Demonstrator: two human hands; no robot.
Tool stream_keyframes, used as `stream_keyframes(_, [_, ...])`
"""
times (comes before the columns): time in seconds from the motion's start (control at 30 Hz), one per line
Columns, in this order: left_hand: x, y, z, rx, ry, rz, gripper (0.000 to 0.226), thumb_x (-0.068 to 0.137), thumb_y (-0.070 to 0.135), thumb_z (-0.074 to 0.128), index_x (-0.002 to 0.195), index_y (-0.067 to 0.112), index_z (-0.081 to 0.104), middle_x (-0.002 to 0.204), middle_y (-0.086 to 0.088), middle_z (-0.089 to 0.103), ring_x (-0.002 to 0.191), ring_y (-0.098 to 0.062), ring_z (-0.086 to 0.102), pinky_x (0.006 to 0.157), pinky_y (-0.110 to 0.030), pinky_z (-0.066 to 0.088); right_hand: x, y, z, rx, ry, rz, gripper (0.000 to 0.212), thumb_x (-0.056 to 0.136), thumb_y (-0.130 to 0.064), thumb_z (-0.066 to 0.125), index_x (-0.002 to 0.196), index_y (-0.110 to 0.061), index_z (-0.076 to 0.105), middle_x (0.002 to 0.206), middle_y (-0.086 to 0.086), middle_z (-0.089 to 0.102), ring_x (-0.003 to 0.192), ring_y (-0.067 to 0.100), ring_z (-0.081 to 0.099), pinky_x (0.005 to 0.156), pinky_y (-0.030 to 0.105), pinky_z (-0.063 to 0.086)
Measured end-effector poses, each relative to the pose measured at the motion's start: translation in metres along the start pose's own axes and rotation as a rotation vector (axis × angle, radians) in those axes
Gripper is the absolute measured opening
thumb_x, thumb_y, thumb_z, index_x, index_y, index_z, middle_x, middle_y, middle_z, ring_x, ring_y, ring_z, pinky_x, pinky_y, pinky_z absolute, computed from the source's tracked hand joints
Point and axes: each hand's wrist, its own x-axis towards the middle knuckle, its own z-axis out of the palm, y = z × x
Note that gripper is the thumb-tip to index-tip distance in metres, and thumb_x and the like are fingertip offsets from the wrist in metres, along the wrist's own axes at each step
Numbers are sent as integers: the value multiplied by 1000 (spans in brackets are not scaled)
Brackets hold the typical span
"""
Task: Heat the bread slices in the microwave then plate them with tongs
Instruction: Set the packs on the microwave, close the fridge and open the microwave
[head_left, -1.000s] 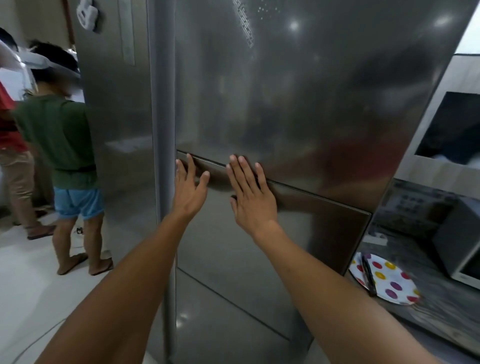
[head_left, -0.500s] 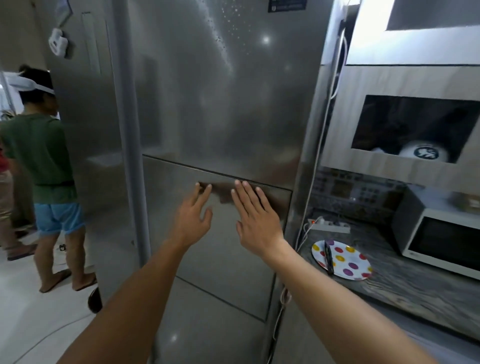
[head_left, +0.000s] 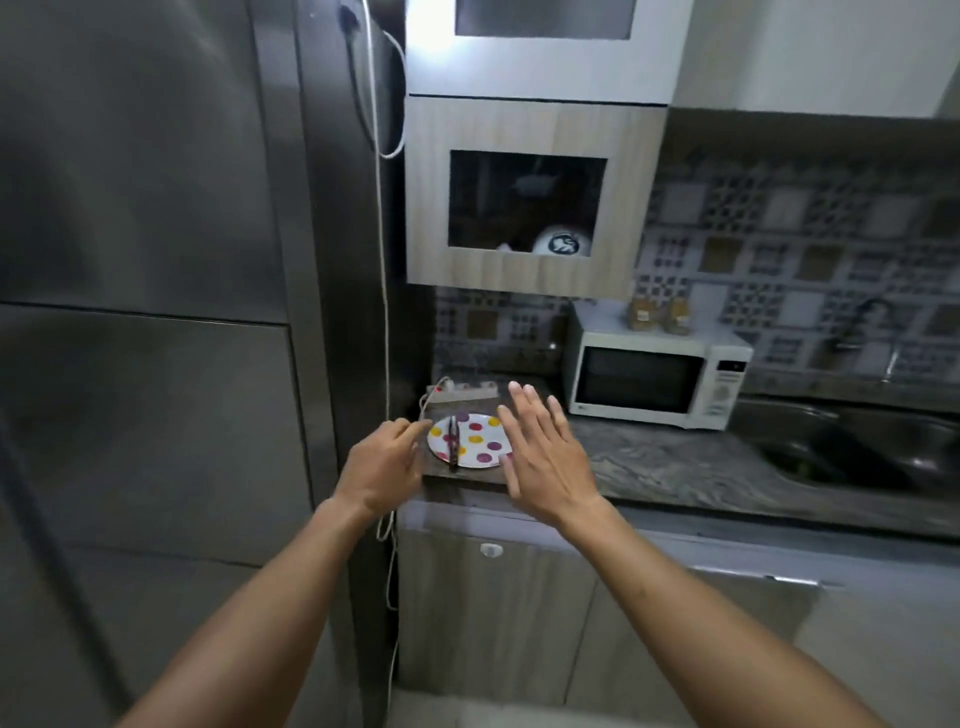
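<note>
Both hands empty – tongs (head_left: 453, 441) on plate (head_left: 480, 441) betw. left hand (head_left: 382, 467), right hand (head_left: 545, 457).

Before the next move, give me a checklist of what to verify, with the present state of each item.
1. Left hand free: ok, fingers loosely curled, holding nothing.
2. Right hand free: ok, fingers spread, holding nothing.
3. Plate ready on the counter: ok, dotted plate near the left end, no food on it.
4. Tongs at hand: ok, a dark utensil lies across the plate's left side.
5. Microwave door: ok, closed; whether anything is inside, cannot tell.
6. Bread slices located: not ok, none in view.
</note>
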Motion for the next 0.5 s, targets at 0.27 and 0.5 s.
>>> stream_keyframes(0.27, [41, 102, 74, -59, -128, 179, 44, 84, 15, 57, 128, 12, 63, 111, -7, 68, 100, -31, 64, 68, -38, 54, -80, 105, 3, -56, -83, 237, 65, 94, -38, 44, 150, -5, 40, 163, 18, 19, 152, 32, 14, 123, 50, 14])
stream_keyframes(0.5, [68, 156, 141, -140, -212, 243, 47, 92, 18, 50, 139, 13, 53, 118, -7, 64, 105, -27, 60, 77, -38, 51, -109, 167, 17, -58, -113, 347, 65, 101, -40, 37, 156, -8, 26, 166, 15, 6, 154, 29, 2, 124, 45, -1])
